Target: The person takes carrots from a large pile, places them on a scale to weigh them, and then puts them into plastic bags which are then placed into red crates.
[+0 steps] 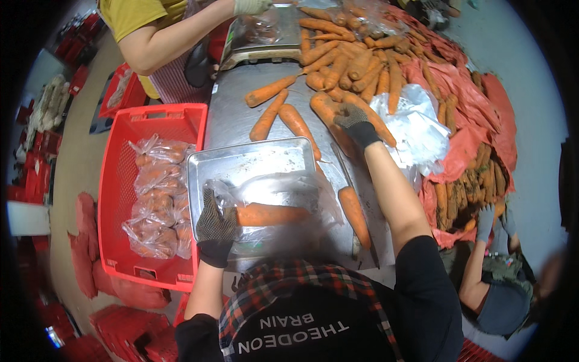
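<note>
My left hand (216, 224), in a dotted dark glove, grips the edge of a clear plastic bag (280, 188). One carrot (271, 214) lies inside that bag, over a shallow metal tray (251, 145). My right hand (353, 121), gloved alike, reaches across the table with fingers curled on a large carrot (326, 111); its thumb is hidden. Another carrot (373, 118) lies against the right side of that hand. Several loose carrots, among them one (299, 126) beside the tray, rest on the metal table (253, 77).
A red crate (154, 113) at left holds bagged carrots (158, 176). A knife-like tool (347, 167) and a carrot (355, 217) lie right of the tray. Beyond are a carrot heap (357, 63), a scale (262, 50), white plastic bags (414, 126) and red sacks (475, 108). Co-workers stand nearby.
</note>
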Available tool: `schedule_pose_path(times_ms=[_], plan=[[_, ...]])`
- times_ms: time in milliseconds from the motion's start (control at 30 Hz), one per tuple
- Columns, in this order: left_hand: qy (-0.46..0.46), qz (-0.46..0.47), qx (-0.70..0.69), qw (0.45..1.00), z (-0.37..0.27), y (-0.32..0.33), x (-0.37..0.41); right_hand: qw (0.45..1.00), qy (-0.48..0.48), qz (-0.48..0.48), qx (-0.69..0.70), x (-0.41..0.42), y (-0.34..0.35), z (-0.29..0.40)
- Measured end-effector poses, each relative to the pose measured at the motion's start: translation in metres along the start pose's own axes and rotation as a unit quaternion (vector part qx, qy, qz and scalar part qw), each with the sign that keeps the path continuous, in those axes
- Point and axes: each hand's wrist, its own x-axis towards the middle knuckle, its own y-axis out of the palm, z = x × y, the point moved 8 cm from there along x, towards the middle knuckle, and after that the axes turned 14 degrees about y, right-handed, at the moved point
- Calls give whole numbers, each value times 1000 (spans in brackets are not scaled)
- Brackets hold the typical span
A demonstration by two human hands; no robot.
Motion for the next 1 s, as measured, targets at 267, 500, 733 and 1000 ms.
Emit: schedule_pose_path(times_ms=[267, 500, 733, 1000], plan=[[-180, 64, -63, 980, 14, 8, 10, 960, 134, -66, -235, 46, 45, 27], [-54, 6, -69, 996, 21, -1, 2, 989, -78, 54, 115, 11, -23, 86], [-43, -39, -172, 983, 44, 1, -3, 792, -191, 468, 343, -193, -39, 195], [47, 0, -180, 982, 35, -16, -37, 935, -263, 236, 38, -186, 92, 185]])
